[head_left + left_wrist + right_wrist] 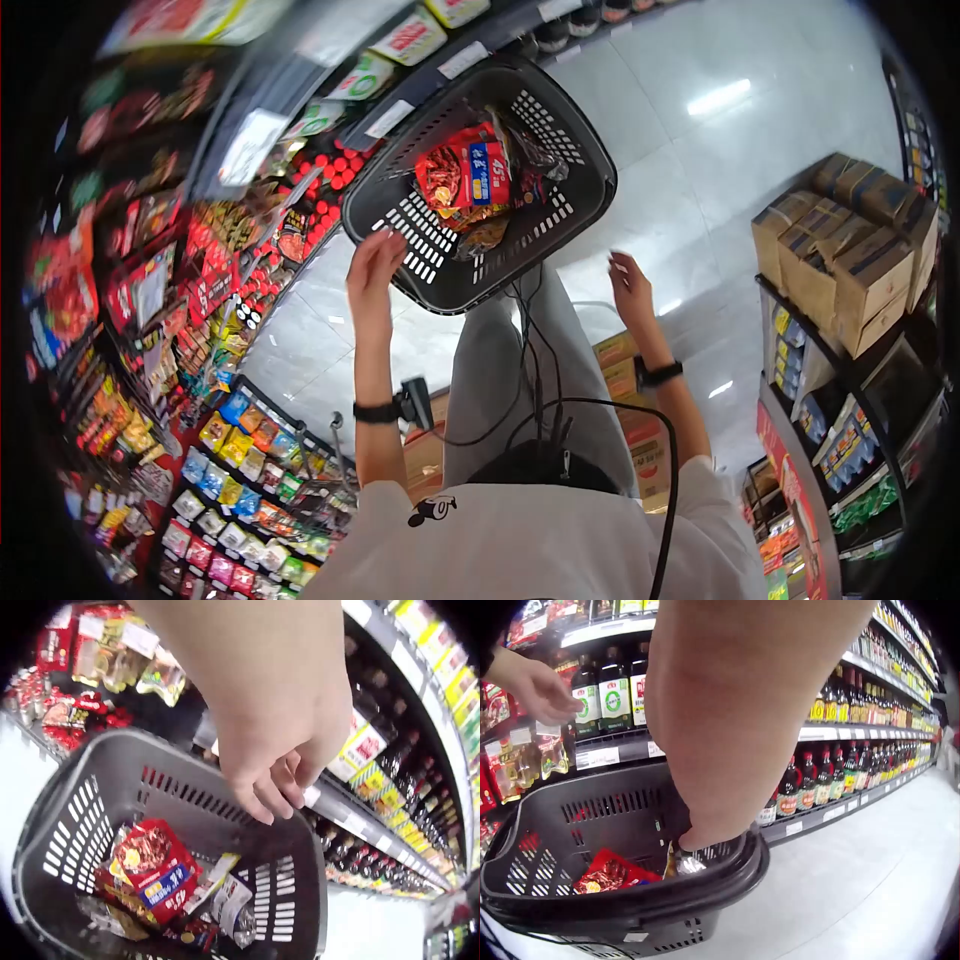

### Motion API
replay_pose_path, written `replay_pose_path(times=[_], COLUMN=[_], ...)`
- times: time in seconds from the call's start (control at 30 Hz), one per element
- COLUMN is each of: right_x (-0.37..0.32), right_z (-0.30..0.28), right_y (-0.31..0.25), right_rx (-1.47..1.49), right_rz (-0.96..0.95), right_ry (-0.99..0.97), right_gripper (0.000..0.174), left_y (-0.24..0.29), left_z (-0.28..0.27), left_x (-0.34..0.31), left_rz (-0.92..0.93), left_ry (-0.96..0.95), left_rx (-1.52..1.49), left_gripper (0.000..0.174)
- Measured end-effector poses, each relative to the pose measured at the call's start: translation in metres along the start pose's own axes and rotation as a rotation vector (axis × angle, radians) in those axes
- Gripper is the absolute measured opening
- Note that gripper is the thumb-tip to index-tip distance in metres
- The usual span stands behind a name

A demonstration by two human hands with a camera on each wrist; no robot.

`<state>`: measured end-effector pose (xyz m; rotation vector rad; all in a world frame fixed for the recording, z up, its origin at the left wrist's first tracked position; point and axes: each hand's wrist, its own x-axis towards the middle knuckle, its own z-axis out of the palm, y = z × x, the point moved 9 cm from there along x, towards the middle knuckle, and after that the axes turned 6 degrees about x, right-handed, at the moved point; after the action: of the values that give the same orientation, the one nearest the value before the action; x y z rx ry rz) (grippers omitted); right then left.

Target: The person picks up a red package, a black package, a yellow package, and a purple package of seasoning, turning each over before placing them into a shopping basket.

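Note:
A dark grey plastic shopping basket stands in front of the person's legs. Inside it lies a red packet printed with food and "45", on top of other packets. A clear-wrapped pack sits beside it in the left wrist view. My left hand hovers at the basket's near left rim, fingers loosely bent and holding nothing. To the right of the basket is my right hand, its fingers relaxed and nothing in them. From the right wrist, this hand overlaps the basket, fingertips mostly hidden.
Shelves of dark sauce bottles run along one side, with price labels on their edges. Hanging snack packets fill the left. Stacked cardboard boxes stand right, beyond the pale tiled floor. Cables hang before the person.

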<state>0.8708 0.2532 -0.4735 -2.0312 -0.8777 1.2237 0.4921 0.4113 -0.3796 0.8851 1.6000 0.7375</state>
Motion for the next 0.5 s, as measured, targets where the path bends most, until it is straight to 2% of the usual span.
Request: replay_pose_path(times=[0.1,0.2,0.23,0.3,0.37,0.4,0.5], right_x=[-0.077,-0.119,-0.134,-0.15,-0.165,-0.167,-0.206], right_z=[-0.038,-0.053,-0.058,-0.082,-0.099,-0.107,-0.091], right_y=[0.0,0.01,-0.015,-0.036,-0.077,-0.083,-0.172], right_rx=[-0.147,-0.434,-0.532,-0.581,-0.485,-0.461,-0.454], right_rz=[-0.013,-0.07,-0.268,-0.356,-0.183,-0.281,-0.411], right_ry=[0.057,-0.038,-0.018,0.083,0.152,0.208,0.233], right_gripper=[0.019,0.016,0.016,0.017,0.018,0.019,0.021], left_y=[0.006,0.009,0.023,0.058,0.101,0.119,0.152], left_z=[-0.115,-0.203,-0.228,-0.272,-0.304,-0.318,-0.351], left_x=[-0.094,-0.163,-0.183,-0.23,-0.279,-0.304,-0.375], left_rz=[0.053,0.143,0.205,0.307,0.403,0.425,0.5], left_ry=[0.236,0.412,0.461,0.543,0.612,0.639,0.682], left_rx=[0.017,-0.013,-0.022,-0.052,0.014,0.057,0.147], left_gripper=[0.02,0.018,0.019,0.021,0.023,0.022,0.019])
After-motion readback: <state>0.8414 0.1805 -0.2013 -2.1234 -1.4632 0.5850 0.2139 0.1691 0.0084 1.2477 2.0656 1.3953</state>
